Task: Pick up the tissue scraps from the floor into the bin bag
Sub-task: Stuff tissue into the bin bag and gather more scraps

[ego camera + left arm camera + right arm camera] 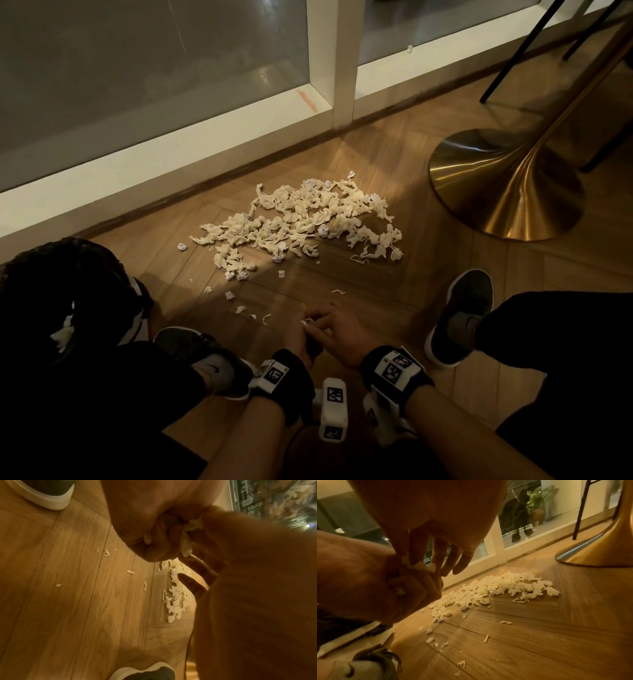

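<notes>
A wide pile of cream tissue scraps (301,219) lies on the wood floor near the window; smaller bits (239,308) are strewn toward me. My left hand (303,337) is curled into a fist round a wad of scraps (186,545), low between my feet. My right hand (337,329) meets it from the right, thumb and forefinger pinching a scrap (419,565) at the top of the fist while the other fingers (458,562) hang straight. The black bin bag (68,284) sits at the left with some tissue inside (63,334).
A brass table base (507,181) stands right of the pile, with black chair legs (513,51) behind it. The white window frame (171,164) runs along the far side. My shoes (459,315) (205,359) flank the hands.
</notes>
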A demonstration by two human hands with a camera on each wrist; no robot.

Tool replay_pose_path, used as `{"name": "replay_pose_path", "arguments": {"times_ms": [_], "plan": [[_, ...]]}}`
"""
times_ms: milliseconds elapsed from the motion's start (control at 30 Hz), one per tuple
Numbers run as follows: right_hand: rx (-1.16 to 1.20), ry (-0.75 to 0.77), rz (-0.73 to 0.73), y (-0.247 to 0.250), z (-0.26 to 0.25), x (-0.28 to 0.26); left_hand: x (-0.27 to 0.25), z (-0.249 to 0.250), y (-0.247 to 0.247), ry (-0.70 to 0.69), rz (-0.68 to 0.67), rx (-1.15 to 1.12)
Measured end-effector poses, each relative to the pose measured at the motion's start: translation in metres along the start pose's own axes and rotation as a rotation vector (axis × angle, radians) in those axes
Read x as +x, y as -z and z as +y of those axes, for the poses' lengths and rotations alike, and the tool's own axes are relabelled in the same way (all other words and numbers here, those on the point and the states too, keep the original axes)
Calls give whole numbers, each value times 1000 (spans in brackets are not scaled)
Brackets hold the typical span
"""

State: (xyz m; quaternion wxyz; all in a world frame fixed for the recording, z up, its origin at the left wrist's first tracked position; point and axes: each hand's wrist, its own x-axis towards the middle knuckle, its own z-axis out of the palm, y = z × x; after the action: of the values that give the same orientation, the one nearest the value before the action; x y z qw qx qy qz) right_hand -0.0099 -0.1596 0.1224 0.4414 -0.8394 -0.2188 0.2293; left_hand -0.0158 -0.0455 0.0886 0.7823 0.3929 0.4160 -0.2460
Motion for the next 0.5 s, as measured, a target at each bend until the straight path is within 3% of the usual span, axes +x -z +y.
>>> {"name": "replay_pose_path", "arguments": {"times_ms": [267, 500], "plan": [[90, -105, 165, -3, 11, 7, 9, -4, -3, 51, 35, -4], [-99, 34, 138, -7, 6, 1, 5, -4, 0, 47, 57, 65]]}}
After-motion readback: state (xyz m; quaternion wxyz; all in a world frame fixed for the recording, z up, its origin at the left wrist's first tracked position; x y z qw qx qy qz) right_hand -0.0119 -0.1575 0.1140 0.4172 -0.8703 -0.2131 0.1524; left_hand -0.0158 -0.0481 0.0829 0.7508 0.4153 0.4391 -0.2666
